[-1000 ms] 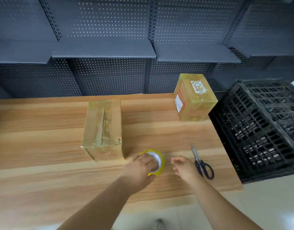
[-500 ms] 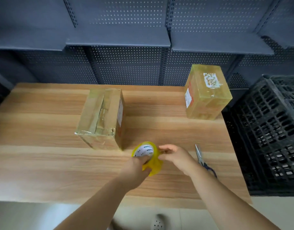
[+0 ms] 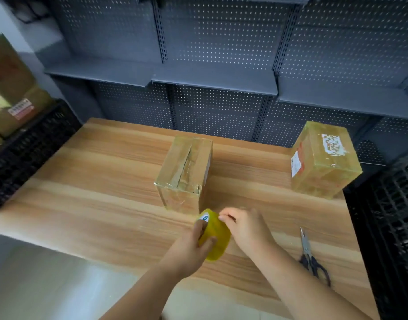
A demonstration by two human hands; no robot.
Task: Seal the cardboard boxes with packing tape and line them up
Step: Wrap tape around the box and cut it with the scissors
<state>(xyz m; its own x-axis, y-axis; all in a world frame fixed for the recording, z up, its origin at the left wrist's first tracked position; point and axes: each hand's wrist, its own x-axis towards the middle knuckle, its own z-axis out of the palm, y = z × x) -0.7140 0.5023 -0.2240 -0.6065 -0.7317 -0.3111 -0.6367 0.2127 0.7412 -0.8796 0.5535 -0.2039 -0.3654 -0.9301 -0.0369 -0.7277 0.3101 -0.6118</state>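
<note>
so compared to a second ago, the roll (image 3: 215, 236) isn't lying flat on the table (image 3: 94, 181) any more. it's up off the wood and tipped on edge, just in front of the middle box (image 3: 187, 172). the left hand (image 3: 191, 245) was resting on top of it before; now its fingers are curled round the roll, thumb by the white core. the right hand (image 3: 247, 229) was hovering beside it with nothing in it, and now it's right up against the roll, fingertips pinched together on the top rim. can't tell if it's got the loose end of the tape. the view has also swung left, so a black crate (image 3: 30, 144) holding brown boxes (image 3: 11, 88) shows up on that side.

materials: the roll is a glossy, see-through yellow ring with a printed white core. the middle box is dull brown cardboard, oblong, with old crinkly tape and a gap running down the top seam. the right box (image 3: 323, 160) sits well apart at the table's far right corner, wrapped in shiny tape, with a torn white label on top and another on its side. the table is pale wood grain in long stripes. scissors (image 3: 310, 255) with steel blades and dark handles lie near the right hand. a lattice plastic bin (image 3: 387, 215) stands to the right, and grey perforated metal shelving (image 3: 212, 77) runs behind.
</note>
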